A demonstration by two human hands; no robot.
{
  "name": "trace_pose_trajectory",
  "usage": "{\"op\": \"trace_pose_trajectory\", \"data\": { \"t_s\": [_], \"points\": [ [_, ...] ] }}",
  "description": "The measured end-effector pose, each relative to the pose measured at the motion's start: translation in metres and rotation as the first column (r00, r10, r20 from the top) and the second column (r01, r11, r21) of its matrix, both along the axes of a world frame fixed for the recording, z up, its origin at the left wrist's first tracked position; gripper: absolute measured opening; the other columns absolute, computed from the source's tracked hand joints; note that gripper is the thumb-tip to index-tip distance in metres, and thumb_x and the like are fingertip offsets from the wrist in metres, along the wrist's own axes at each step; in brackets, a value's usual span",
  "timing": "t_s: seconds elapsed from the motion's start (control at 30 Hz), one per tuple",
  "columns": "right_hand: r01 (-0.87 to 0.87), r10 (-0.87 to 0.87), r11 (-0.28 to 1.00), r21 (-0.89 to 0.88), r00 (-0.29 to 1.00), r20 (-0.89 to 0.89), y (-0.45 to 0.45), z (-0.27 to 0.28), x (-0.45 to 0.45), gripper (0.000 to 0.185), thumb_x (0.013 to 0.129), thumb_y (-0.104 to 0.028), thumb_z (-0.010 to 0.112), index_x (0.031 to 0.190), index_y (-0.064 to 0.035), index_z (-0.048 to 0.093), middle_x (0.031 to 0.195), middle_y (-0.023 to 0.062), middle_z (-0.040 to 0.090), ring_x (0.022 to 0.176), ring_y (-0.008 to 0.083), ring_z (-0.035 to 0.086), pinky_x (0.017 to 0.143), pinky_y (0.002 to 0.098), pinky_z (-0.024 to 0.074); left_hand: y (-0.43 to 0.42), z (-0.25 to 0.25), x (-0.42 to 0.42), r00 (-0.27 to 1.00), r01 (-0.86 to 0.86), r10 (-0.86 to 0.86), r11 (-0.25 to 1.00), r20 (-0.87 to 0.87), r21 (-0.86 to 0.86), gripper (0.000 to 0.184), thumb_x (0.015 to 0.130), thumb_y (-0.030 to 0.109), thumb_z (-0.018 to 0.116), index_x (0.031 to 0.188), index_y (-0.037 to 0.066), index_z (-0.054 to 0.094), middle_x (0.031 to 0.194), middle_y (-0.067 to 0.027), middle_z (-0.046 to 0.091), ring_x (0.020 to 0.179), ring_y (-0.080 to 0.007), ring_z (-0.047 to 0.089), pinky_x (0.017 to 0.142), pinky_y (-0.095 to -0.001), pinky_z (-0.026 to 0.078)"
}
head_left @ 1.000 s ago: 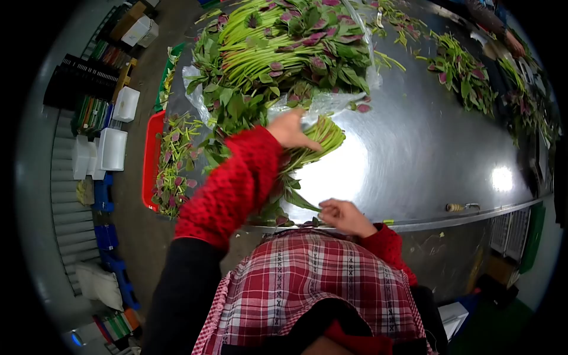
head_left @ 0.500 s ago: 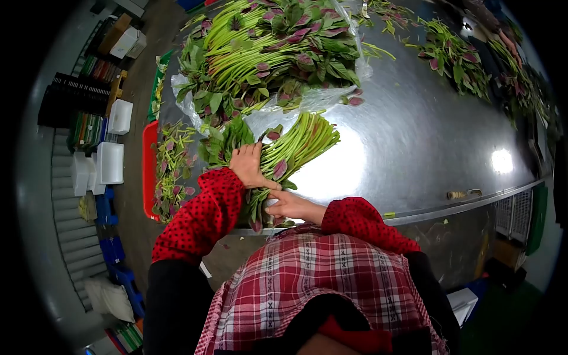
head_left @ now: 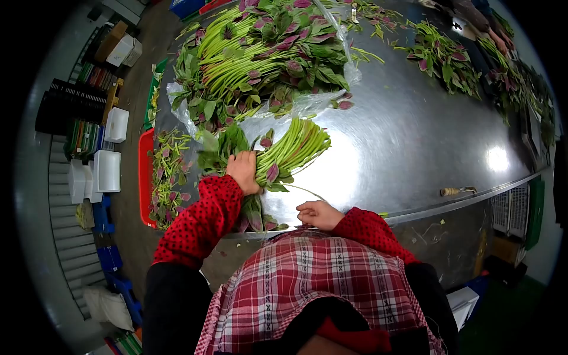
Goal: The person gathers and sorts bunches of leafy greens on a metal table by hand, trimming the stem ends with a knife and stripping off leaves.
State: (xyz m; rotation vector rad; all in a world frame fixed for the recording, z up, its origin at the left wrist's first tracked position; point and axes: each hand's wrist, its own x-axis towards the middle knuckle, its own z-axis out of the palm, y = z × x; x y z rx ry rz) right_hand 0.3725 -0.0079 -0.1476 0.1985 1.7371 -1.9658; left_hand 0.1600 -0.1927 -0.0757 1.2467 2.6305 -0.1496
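Note:
My left hand (head_left: 242, 171) is closed on the leafy end of a bunch of red-and-green amaranth (head_left: 293, 144), whose pale cut stems fan out to the upper right on the metal table. Below that hand, loose leaves (head_left: 252, 213) lie close to the table's front edge. My right hand (head_left: 320, 214) is apart from the bunch, near the same edge, with its fingers curled in. A thin stem (head_left: 307, 191) runs from the bunch toward it; whether the fingers hold anything is hidden.
A large amaranth heap (head_left: 266, 59) lies on clear plastic at the back. Loose trimmings (head_left: 168, 168) lie at left, beside a red crate (head_left: 146, 177). A wooden-handled hooked tool (head_left: 457, 191) rests near the front edge. More amaranth (head_left: 447, 59) lies at far right, near another person's hand (head_left: 500, 42).
My right hand has drawn away from the bunch, toward the right. A thin stem now shows between them. My left hand stays on the bunch. The whole view has shifted slightly.

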Motion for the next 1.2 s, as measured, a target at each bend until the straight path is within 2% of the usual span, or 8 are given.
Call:
{"op": "trace_pose_trajectory", "data": {
  "t_s": [0.3,0.43,0.57,0.63,0.9,0.97,1.1,1.2],
  "points": [
    [0.249,-0.127,0.835,0.490,0.955,-0.269,0.034,0.014,0.046,0.030,0.085,-0.018,0.061,0.107,0.0011,0.063,0.088,0.0160,0.070,0.078,0.0279,0.068,0.072,0.0359,0.0534,-0.016,0.082,0.001,0.941,0.099,-0.066,0.992,-0.332,0.083,0.040,0.056,0.013,0.068,0.092,0.005,0.054,0.080,-0.0129,0.059,0.080,-0.0319,0.060,0.074,-0.0407,0.042],
    [0.021,0.128,0.786,0.617,0.972,-0.196,0.027,0.028,0.031,0.031,0.085,-0.019,0.064,0.109,0.0005,0.064,0.085,0.0139,0.070,0.079,0.0234,0.068,0.074,0.0331,0.0540,-0.032,0.042,-0.013,0.997,-0.035,-0.020,0.750,-0.076,-0.661,0.041,0.060,0.018,0.068,0.096,0.003,0.056,0.090,-0.0138,0.064,0.088,-0.0298,0.062,0.085,-0.0413,0.044],
    [0.259,-0.144,0.811,0.524,0.957,-0.250,0.030,0.004,0.047,0.031,0.083,-0.031,0.063,0.103,-0.0071,0.067,0.080,0.0101,0.070,0.076,0.0279,0.067,0.070,0.0374,0.0526,-0.047,0.102,0.008,0.912,-0.059,0.045,0.998,-0.407,-0.023,0.036,0.062,0.015,0.067,0.093,0.003,0.055,0.082,-0.0165,0.063,0.082,-0.0318,0.064,0.079,-0.0458,0.047],
    [0.059,0.076,0.761,0.647,0.981,-0.180,0.029,0.030,0.034,0.032,0.084,-0.031,0.063,0.104,-0.0064,0.067,0.081,0.0096,0.070,0.075,0.0265,0.067,0.070,0.0378,0.0526,-0.050,0.074,-0.007,0.989,-0.132,0.085,0.875,-0.121,-0.466,0.032,0.065,0.007,0.063,0.095,0.004,0.053,0.091,-0.0225,0.061,0.086,-0.0318,0.063,0.069,-0.0446,0.050],
    [0.060,0.050,0.805,0.590,0.984,-0.168,0.040,0.021,0.037,0.026,0.084,-0.020,0.066,0.104,-0.0032,0.066,0.083,0.0146,0.070,0.076,0.0241,0.068,0.073,0.0337,0.0538,-0.057,0.066,-0.022,0.987,-0.024,-0.084,0.766,-0.137,-0.642,0.037,0.065,0.012,0.064,0.100,0.003,0.058,0.076,-0.0128,0.065,0.077,-0.0322,0.064,0.079,-0.0438,0.045],
    [0.227,-0.159,0.907,0.354,0.965,-0.210,0.041,0.000,0.044,0.029,0.084,-0.024,0.065,0.103,-0.0025,0.066,0.083,0.0153,0.070,0.077,0.0243,0.069,0.072,0.0345,0.0535,-0.071,0.074,-0.024,0.904,-0.228,0.168,0.968,-0.394,-0.110,0.034,0.067,0.012,0.063,0.099,0.003,0.058,0.077,-0.0137,0.065,0.078,-0.0321,0.064,0.080,-0.0439,0.045],
    [0.067,-0.005,0.832,0.551,0.994,-0.112,0.037,0.028,0.032,0.030,0.083,-0.027,0.066,0.102,-0.0046,0.066,0.083,0.0124,0.070,0.075,0.0249,0.068,0.070,0.0352,0.0529,-0.044,0.080,-0.014,0.987,-0.123,0.043,0.812,-0.152,-0.570,0.035,0.069,0.010,0.062,0.103,0.005,0.054,0.090,-0.0171,0.065,0.081,-0.0358,0.064,0.072,-0.0444,0.049],
    [0.172,-0.065,0.857,0.485,0.971,-0.230,0.041,0.001,0.040,0.031,0.085,-0.031,0.062,0.101,-0.0060,0.067,0.080,0.0099,0.070,0.073,0.0236,0.068,0.069,0.0380,0.0521,-0.059,0.079,-0.026,0.926,-0.321,0.259,0.924,-0.275,-0.208,0.031,0.067,0.011,0.063,0.096,0.005,0.055,0.085,-0.0168,0.066,0.080,-0.0354,0.065,0.066,-0.0466,0.051]
  ]
}}
